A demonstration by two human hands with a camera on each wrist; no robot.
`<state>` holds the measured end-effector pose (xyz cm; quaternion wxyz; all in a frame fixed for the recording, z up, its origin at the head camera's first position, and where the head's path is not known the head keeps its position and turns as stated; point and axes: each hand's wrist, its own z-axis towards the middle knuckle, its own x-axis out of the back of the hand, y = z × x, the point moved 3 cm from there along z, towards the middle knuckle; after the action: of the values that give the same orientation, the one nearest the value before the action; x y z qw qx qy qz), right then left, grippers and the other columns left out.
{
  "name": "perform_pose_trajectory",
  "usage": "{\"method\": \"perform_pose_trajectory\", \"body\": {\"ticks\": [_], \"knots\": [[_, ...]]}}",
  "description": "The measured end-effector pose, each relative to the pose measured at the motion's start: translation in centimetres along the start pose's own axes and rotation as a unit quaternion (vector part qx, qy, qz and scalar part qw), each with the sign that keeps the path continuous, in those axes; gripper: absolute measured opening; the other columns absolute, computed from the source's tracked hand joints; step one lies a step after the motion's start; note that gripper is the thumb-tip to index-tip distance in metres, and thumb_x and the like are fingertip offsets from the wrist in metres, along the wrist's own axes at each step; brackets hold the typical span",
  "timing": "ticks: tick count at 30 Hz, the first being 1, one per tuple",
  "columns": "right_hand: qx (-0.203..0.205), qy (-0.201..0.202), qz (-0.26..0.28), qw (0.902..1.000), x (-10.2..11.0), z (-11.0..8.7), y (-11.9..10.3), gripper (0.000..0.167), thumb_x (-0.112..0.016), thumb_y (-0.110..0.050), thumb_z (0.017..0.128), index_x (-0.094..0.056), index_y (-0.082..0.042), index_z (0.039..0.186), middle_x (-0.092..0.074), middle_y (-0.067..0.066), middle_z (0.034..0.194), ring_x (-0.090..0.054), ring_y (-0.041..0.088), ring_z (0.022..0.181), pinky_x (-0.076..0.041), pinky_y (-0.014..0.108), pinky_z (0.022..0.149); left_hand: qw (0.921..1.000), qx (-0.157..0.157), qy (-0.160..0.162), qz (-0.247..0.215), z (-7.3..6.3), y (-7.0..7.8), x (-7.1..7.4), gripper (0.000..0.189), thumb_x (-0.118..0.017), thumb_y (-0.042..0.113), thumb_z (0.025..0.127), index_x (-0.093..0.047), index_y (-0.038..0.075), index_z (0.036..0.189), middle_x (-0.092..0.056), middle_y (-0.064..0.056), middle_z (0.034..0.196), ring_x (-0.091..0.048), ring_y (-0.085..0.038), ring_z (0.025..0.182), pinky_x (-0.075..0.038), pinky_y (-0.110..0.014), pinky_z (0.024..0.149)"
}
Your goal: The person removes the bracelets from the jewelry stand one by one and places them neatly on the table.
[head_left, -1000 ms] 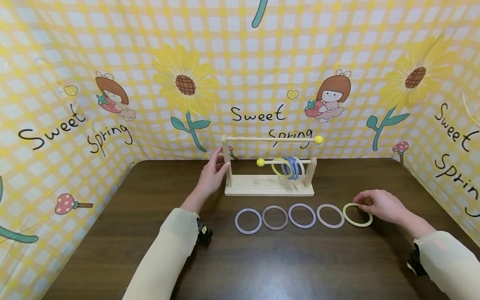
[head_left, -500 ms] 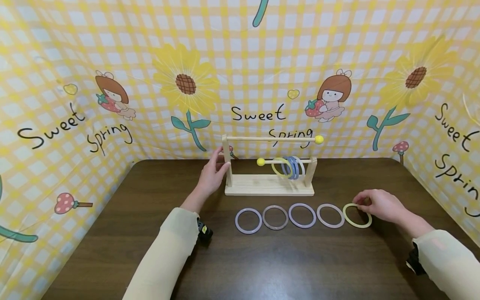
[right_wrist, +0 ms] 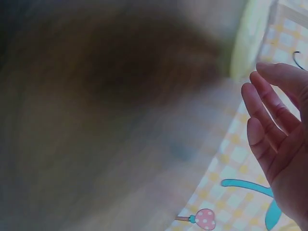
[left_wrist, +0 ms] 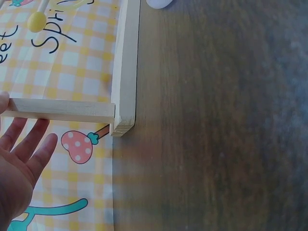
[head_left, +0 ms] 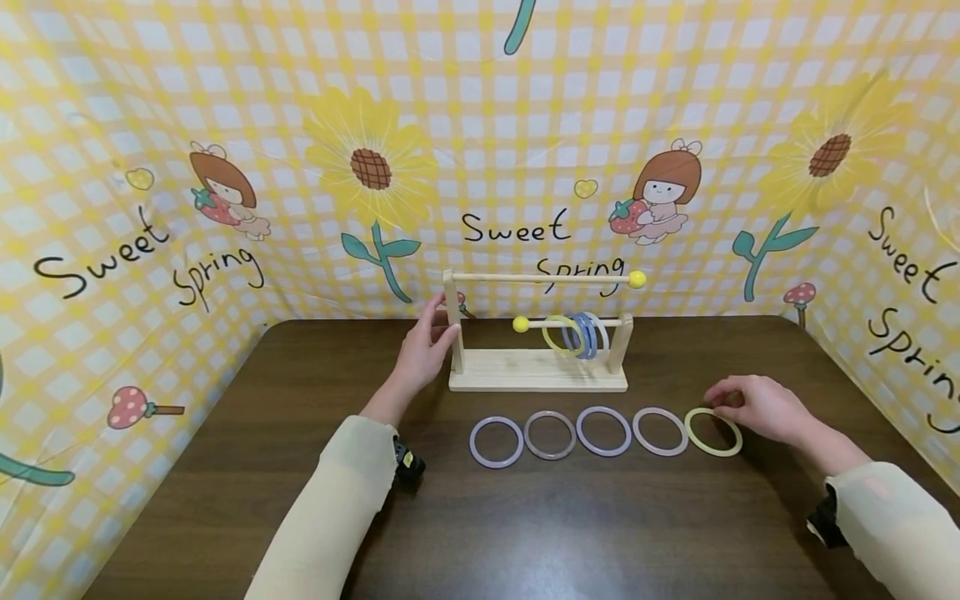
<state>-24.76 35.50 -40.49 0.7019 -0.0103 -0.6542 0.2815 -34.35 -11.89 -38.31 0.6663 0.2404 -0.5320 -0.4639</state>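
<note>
In the head view my left hand (head_left: 423, 354) grips the left post of a wooden ring stand (head_left: 532, 382), thumb in front and fingers behind. The left wrist view shows the same post (left_wrist: 62, 110) between thumb and fingers. A yellow ring (head_left: 692, 439) lies flat on the table at the right end of a row of rings. My right hand (head_left: 765, 408) is at its upper right edge, fingers bent loosely. In the right wrist view the fingertips sit just off the blurred yellow ring (right_wrist: 248, 41), with nothing visible between them.
Left of the yellow ring lie a pink ring (head_left: 637, 427), a purple ring (head_left: 580, 433) and several more. Yellow, blue and white rings (head_left: 587, 350) hang on the stand's lower rod. The upper rod (head_left: 525, 277) ends in a yellow ball (head_left: 637, 280). Checked cloth (head_left: 480, 133) surrounds the table.
The yellow ring has shifted very slightly left and down, and my right hand has lifted slightly off it. My left hand and the stand stay in place.
</note>
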Motion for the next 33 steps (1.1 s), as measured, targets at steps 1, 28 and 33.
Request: {"method": "perform_pose_trajectory", "body": {"ticks": [1,28,33], "knots": [[0.001,0.008,0.005,1.0,0.2,0.1,-0.2,0.016,-0.076,-0.005,0.081,-0.072,-0.007,0.096,-0.068,-0.005,0.082,-0.058,0.006,0.069,-0.046,0.03,0.059,1.0,0.0,0.0,0.002,0.0,0.0,0.0,0.052,-0.055,0.017,0.101,-0.034,0.023,0.148,-0.056,-0.015,0.129,-0.058,-0.035,0.114,-0.047,-0.05,0.094],[0.058,0.207,0.132,0.9676,-2.2,7.6,-13.0,0.025,-0.076,-0.004,0.084,-0.07,-0.002,0.108,-0.068,0.002,0.078,-0.062,0.013,0.062,-0.046,0.026,0.052,1.0,0.002,-0.001,0.005,0.1,-0.3,0.0,0.054,-0.054,0.019,0.101,-0.031,0.02,0.15,-0.055,-0.016,0.131,-0.056,-0.035,0.118,-0.045,-0.049,0.097],[0.057,0.206,0.129,0.9683,-2.6,9.1,-14.3,0.027,-0.075,-0.008,0.085,-0.069,-0.004,0.112,-0.068,0.002,0.078,-0.063,0.015,0.062,-0.044,0.028,0.048,1.0,0.001,-0.002,0.007,0.0,-0.2,0.0,0.054,-0.054,0.019,0.101,-0.031,0.02,0.15,-0.055,-0.016,0.131,-0.057,-0.035,0.117,-0.046,-0.049,0.096]]}}
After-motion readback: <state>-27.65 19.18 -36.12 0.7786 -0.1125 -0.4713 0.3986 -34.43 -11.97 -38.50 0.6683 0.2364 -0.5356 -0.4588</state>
